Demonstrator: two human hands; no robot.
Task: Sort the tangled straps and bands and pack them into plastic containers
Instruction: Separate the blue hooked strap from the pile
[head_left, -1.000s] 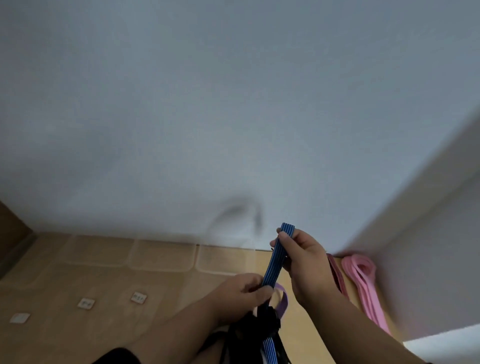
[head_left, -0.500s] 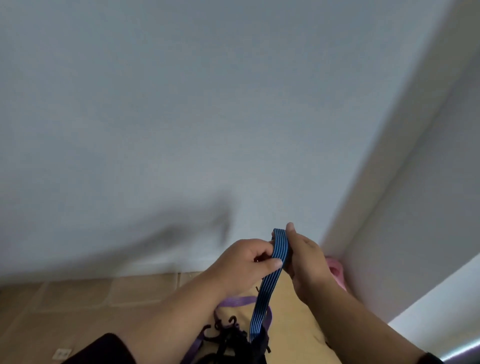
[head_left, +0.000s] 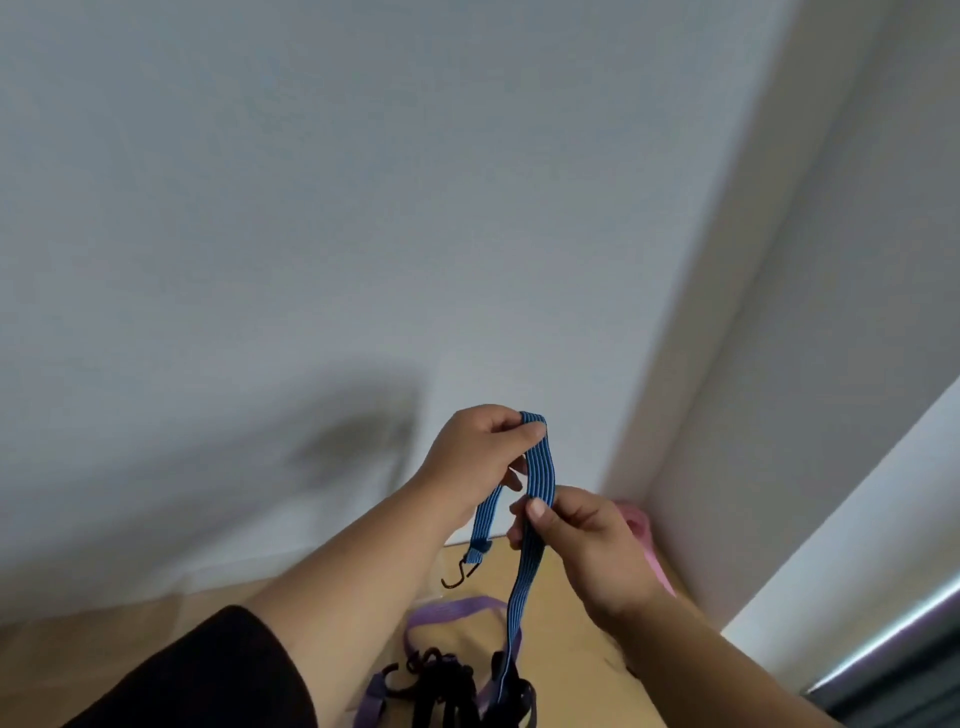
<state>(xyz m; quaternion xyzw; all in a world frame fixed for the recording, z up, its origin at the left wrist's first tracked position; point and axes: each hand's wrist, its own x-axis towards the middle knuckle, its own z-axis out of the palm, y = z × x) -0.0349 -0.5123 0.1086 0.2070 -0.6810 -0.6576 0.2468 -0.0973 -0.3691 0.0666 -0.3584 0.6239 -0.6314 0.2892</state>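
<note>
A flat blue striped elastic strap (head_left: 540, 470) is held up in front of the wall, folded over at its top. My left hand (head_left: 475, 457) pinches the fold. My right hand (head_left: 582, 540) pinches the longer run just below. The short end hangs free with a dark metal hook (head_left: 457, 577). The long run drops into a tangle of black straps and hooks (head_left: 452, 686) at the bottom edge, with a purple band (head_left: 452, 610) looped around it.
A pink band (head_left: 644, 535) lies in the corner on the tan floor (head_left: 566, 613), partly behind my right hand. A white wall fills most of the view. No plastic container is in view.
My left hand has risen to the fold at the strap's top while my right hand has slid down the long run. The hooked end now hangs free. The camera has tilted up.
</note>
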